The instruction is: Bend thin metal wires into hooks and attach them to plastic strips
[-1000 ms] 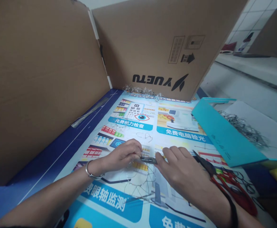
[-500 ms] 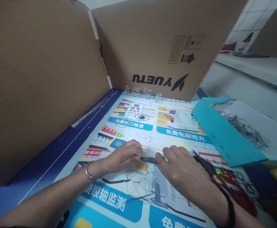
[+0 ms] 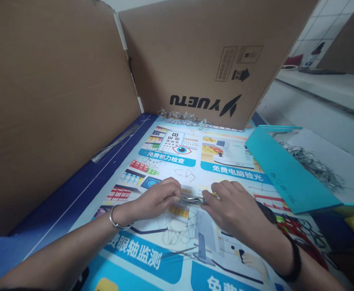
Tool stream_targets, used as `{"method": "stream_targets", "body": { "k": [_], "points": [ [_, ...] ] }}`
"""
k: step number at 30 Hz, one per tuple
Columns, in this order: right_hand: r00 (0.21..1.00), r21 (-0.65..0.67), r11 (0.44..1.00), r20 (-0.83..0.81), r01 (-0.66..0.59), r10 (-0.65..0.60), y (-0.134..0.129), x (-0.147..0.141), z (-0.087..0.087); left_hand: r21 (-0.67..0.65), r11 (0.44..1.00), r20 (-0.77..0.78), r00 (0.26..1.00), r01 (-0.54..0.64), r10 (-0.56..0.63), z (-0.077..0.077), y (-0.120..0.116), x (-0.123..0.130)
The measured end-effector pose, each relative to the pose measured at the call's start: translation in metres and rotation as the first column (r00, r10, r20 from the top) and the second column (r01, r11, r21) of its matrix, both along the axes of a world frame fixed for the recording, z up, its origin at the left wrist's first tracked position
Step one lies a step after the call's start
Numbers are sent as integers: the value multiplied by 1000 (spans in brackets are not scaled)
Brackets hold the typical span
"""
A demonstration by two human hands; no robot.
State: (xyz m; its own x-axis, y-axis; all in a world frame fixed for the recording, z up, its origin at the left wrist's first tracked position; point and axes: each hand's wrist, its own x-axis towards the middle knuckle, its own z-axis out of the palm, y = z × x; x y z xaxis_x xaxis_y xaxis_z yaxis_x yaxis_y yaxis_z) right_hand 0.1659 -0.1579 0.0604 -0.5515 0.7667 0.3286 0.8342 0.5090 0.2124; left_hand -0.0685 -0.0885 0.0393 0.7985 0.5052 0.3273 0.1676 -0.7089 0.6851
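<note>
My left hand [image 3: 161, 196] is closed in a pinch, with a thin wire at its fingertips. My right hand [image 3: 234, 206] is wrapped round a tool whose shiny metal jaws look like pliers [image 3: 193, 200]. Those jaws point left and meet the left fingertips; the grip is hidden in my palm. Beneath them, loops of thin wire [image 3: 180, 230] form a loose, net-like ring over the printed sheet. Several straight wire pieces [image 3: 177, 254] lie just below it.
Two tall cardboard panels [image 3: 189, 52] stand at the left and back. Clear tangled bits [image 3: 183, 116] lie along the back panel's foot. A turquoise box [image 3: 286, 169] at right holds a heap of wire [image 3: 313, 165]. Red-handled items and black loops [image 3: 310, 232] lie beside my right wrist.
My right hand has shifted slightly right and turned, so the metal jaws show brighter and longer. It now covers more of the dark pointed tool behind it. My left hand stays nearly in place.
</note>
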Motion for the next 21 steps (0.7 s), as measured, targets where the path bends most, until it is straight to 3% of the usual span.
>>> {"method": "stream_targets", "body": {
  "k": [7,11,15,21],
  "points": [
    [983,21,985,72,171,-172,24,49,-16,15,1000,-11,1000,-27,27,1,-1,-1],
    [960,-47,964,115,261,-255,35,71,-29,10,999,5,999,-52,52,0,-1,0],
    [957,-110,955,124,276,-262,40,81,-35,-3,997,12,997,-78,78,-1,-1,0],
    [955,-57,960,133,274,-265,41,86,-38,2,994,17,994,-110,110,0,-2,1]
  ]
}}
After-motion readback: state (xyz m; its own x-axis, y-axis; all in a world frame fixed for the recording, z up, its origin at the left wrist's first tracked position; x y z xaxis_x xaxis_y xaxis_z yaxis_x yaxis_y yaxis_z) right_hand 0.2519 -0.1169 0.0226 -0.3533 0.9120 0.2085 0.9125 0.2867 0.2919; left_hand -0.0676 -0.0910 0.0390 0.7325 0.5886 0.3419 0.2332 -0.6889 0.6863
